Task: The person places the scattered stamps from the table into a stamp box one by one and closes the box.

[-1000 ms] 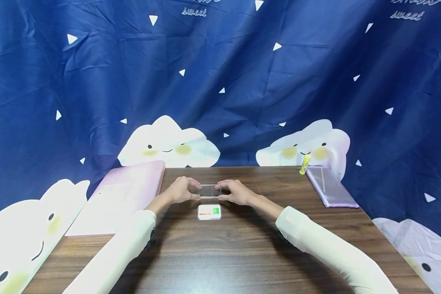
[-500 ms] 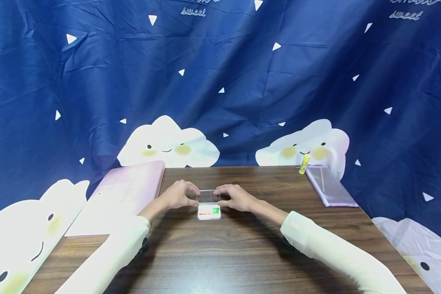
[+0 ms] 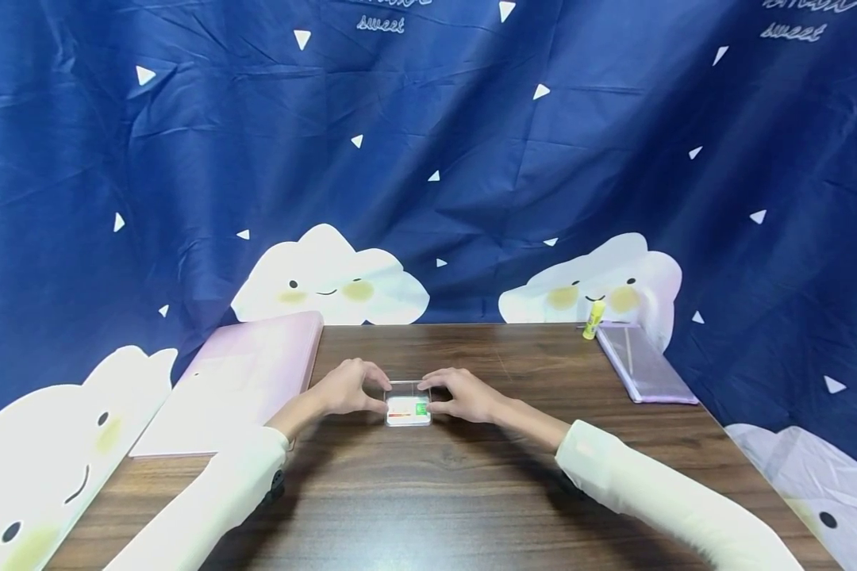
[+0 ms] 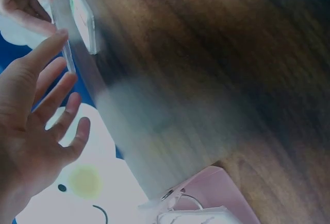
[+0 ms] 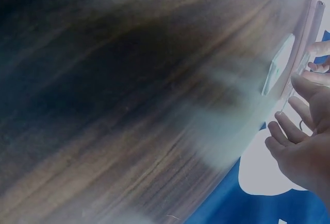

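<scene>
Between my two hands is a clear, flat plastic lid (image 3: 402, 388), pinched at its short ends. My left hand (image 3: 348, 388) has thumb and fingertips on one end; my right hand (image 3: 466, 396) pinches the other. A small clear case (image 3: 400, 418) with white, red and green markings lies on the table, partly overlapped by the lid in the head view. In the left wrist view a gap shows between the lid (image 4: 69, 59) and the case (image 4: 84, 19). The right wrist view also shows the case (image 5: 279, 64) apart from the raised lid.
A pink folder (image 3: 257, 365) lies at the left of the brown wooden table (image 3: 428, 492). At the back right are a yellow glue stick (image 3: 593, 319) and a purple-edged flat pouch (image 3: 646, 363). A blue curtain (image 3: 457, 159) hangs behind.
Both hands have brought the clear lid toward the person, from beyond the case to overlapping it in the head view. The case, folder and glue stick have stayed in place.
</scene>
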A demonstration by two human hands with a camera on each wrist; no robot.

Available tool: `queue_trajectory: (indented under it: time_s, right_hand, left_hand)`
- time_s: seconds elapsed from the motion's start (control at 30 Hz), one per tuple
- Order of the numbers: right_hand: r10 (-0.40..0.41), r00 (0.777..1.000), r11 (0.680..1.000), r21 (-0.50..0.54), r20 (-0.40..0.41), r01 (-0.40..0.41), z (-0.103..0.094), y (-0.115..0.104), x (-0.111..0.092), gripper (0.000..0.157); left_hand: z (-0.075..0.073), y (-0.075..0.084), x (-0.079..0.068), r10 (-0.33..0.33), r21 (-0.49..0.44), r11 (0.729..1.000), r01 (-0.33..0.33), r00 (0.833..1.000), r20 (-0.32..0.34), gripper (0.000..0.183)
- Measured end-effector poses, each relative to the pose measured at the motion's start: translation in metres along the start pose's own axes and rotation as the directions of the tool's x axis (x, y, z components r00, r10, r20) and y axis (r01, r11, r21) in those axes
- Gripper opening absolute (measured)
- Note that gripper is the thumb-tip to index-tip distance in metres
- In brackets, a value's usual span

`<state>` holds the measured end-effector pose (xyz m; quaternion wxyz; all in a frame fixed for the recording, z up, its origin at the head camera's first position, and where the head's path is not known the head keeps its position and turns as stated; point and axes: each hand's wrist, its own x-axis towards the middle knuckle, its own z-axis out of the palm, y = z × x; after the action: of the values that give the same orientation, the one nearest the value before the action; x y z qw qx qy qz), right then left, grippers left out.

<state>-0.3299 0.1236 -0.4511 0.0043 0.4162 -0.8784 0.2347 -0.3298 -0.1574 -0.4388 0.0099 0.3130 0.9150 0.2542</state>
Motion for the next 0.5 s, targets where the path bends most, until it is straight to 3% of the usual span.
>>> queue_trajectory:
  time_s: [0.5]
  right_hand:
    - [0.017, 1.0, 1.0, 0.011, 0.017, -0.017, 0.012, 0.0, -0.008, 0.039]
  left_hand:
    - [0.012, -0.001, -0.006, 0.008, 0.029, 1.0, -0.008, 1.0, 0.005, 0.034]
